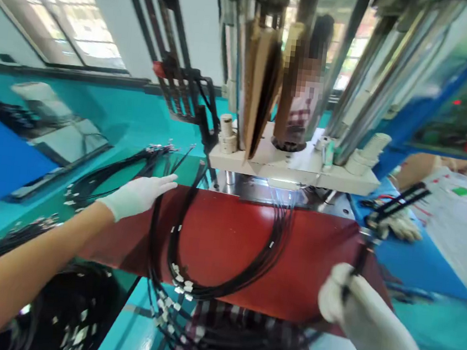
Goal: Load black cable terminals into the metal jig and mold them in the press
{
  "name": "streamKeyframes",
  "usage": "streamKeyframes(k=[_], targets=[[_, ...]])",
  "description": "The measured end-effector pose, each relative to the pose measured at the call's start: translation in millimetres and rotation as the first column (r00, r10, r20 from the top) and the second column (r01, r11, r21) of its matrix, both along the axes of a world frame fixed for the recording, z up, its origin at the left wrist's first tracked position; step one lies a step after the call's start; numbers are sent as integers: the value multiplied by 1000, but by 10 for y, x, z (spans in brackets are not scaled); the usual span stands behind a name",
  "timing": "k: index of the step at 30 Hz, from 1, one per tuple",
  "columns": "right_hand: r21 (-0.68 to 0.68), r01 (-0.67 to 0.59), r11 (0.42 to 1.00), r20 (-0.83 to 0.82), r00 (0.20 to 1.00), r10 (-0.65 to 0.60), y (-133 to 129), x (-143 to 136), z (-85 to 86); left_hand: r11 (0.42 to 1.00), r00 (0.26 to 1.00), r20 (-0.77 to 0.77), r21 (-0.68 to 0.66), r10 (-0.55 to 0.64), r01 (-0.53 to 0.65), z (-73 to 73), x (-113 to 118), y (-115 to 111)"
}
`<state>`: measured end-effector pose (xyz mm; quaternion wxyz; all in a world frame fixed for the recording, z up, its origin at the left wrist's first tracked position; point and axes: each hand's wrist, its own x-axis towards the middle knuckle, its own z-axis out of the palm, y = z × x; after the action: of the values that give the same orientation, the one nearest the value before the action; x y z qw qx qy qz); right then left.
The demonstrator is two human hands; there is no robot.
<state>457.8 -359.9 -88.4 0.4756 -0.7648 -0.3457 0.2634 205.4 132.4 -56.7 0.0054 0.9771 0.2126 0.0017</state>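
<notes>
My left hand [142, 194], in a white glove, reaches over the left end of the red board [228, 224]. Its fingers are stretched out beside the upper end of a black cable bundle [154, 225]. My right hand [340, 295], also gloved and somewhat blurred, is closed around black cables at the board's right side. These cables sag across my lap in a wide loop with several white tags. A second cable bundle [221, 290] curves over the board, its thin wire ends running under the press head [287, 172].
Cables lie on the teal table [125, 172] at left, and a dark bin of cables [61, 307] sits below. Metal columns [240, 70] rise from the press. On the right are a blue surface with a work glove [405, 226] and a white bag [463, 216]. Someone is partly visible behind the press.
</notes>
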Motion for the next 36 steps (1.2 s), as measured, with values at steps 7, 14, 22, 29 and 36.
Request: streamKeyframes(k=[7, 14, 22, 29, 36], targets=[[163, -45, 986, -471, 874, 118, 584, -60, -80, 861, 896, 440, -433, -57, 267, 105, 856, -1410], [111, -233, 966, -571, 781, 254, 687, -69, 118, 110, 861, 496, -867, 109, 486, 35, 2107, -2158], [320, 73, 945, -709, 680, 188, 1063, 110, -55, -53, 930, 363, -931, -53, 360, -151, 2241, -2091], [310, 94, 946, -809, 549, 211, 1122, 147, -37, 992, 985, 148, -75, -87, 99, -356, 2156, -1621], [259, 95, 961, -823, 542, 169, 1007, 243, -138, 997, 996, -27, 2, -82, 82, -434, 2002, -1737]])
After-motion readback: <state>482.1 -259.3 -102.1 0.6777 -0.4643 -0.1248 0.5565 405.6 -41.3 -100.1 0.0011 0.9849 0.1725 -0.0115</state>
